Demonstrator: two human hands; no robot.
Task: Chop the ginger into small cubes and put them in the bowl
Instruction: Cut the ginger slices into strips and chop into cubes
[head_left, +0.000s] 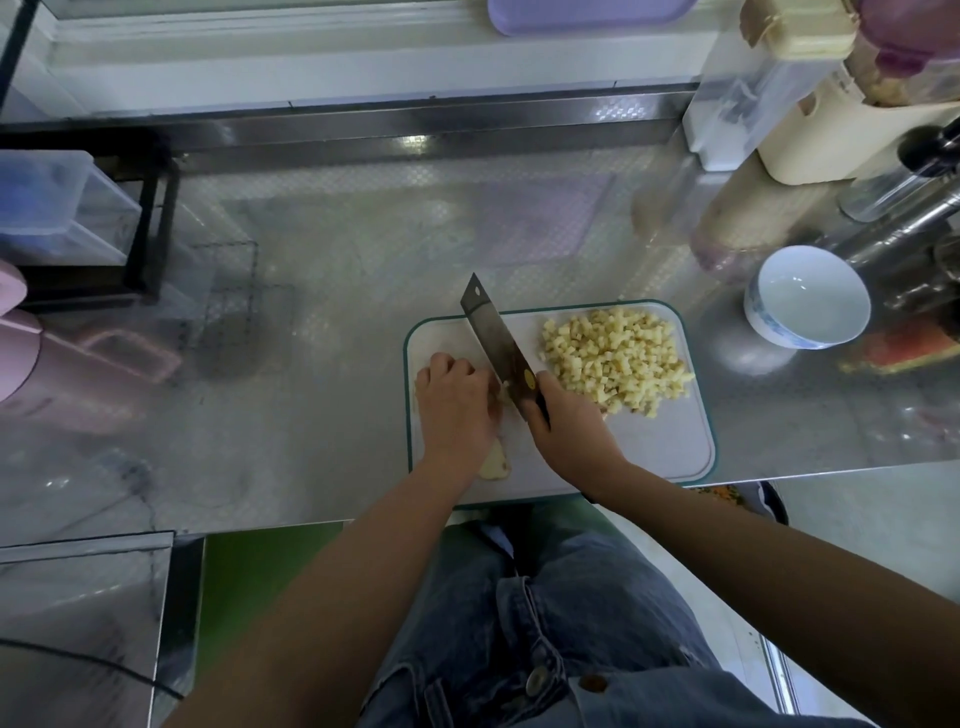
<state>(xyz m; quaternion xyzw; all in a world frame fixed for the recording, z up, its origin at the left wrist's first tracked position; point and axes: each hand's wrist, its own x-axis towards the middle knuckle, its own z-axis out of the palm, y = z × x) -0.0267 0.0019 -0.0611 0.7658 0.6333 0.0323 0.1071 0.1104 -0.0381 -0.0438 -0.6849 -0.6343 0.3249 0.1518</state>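
A white cutting board (654, 447) with a green rim lies on the steel counter. A heap of small ginger cubes (615, 358) covers its far right part. My left hand (457, 405) curls over a piece of ginger (494, 460) on the board's left side; most of it is hidden under the hand. My right hand (566, 426) grips the handle of a cleaver (496, 340), its blade set right beside my left fingers. An empty white bowl (808, 296) with a blue pattern stands on the counter to the right of the board.
Clear containers and a cream box (810, 98) stand at the back right, with steel canisters (914, 223) behind the bowl. A black rack holding plastic bins (67, 213) and a pink appliance (21, 353) are at the left. The counter's front edge runs just below the board.
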